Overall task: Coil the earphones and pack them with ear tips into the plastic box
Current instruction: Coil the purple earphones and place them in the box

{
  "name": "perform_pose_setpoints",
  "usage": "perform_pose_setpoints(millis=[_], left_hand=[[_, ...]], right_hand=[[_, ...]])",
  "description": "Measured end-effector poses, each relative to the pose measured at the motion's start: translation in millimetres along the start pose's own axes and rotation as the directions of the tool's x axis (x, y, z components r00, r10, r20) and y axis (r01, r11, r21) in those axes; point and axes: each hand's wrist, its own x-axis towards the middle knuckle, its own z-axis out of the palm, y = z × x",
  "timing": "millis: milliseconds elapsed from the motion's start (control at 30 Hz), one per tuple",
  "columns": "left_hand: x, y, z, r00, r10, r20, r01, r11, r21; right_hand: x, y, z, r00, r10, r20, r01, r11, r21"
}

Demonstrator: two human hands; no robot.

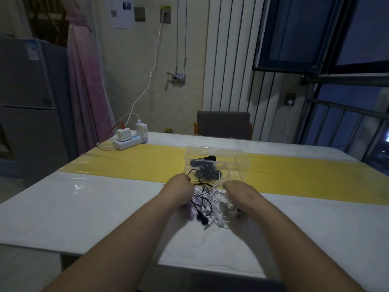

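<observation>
A tangle of black and white earphones [207, 204] lies on the white table, in front of a clear plastic box [216, 163] that stands on the yellow strip. Dark items show through the box wall. My left hand [180, 189] is closed at the left side of the tangle, gripping black cable. At the right side, my right hand [236, 191] is closed on white cable. Black earbuds and a jack plug [205, 222] trail toward me. Ear tips cannot be made out.
A white power strip with chargers [130, 138] sits at the table's far left. A grey chair [224, 125] stands behind the far edge. The near table edge [189, 268] runs under my forearms. A fridge [31, 102] stands left.
</observation>
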Motion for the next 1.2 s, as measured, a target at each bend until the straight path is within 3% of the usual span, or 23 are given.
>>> perform_pose_setpoints(millis=[167,333,433,533,733,867,967,1033,1100,1200], left_hand=[[2,4,10,0.995,-0.018,0.096,0.043,0.963,-0.265],[-1,9,6,0.979,-0.113,0.170,0.184,0.848,-0.498],[-6,11,3,0.979,-0.090,0.183,0.164,0.882,-0.443],[-8,9,2,0.981,-0.059,0.185,0.129,0.911,-0.391],[-2,3,-2,0.989,-0.056,0.135,0.096,0.946,-0.310],[9,-13,-12,0.996,0.003,-0.094,-0.021,0.983,-0.184],[12,-24,-21,0.987,0.020,-0.162,-0.043,0.989,-0.139],[14,-29,-22,0.983,0.058,-0.175,-0.059,0.998,-0.001],[13,-33,-21,0.983,0.067,-0.168,-0.048,0.992,0.117],[9,-31,-14,0.995,0.065,-0.073,-0.057,0.993,0.106]], right_hand=[[-2,-5,2,0.981,-0.079,0.176,0.041,0.976,0.213],[7,-13,20,0.985,-0.075,0.154,0.076,0.997,0.000],[5,-21,30,0.998,-0.023,0.062,0.034,0.981,-0.193],[-1,-24,36,1.000,0.002,-0.011,-0.005,0.962,-0.272],[-2,-24,43,0.989,-0.022,-0.149,-0.009,0.979,-0.204],[-4,-25,40,0.984,-0.065,-0.168,0.048,0.993,-0.105],[-4,-23,40,0.982,-0.103,-0.159,0.088,0.991,-0.104],[-3,-23,39,0.992,-0.097,-0.082,0.096,0.995,-0.014],[-4,-27,38,0.996,-0.088,0.012,0.087,0.994,0.065],[0,-30,37,0.989,-0.137,0.065,0.137,0.991,-0.001]])
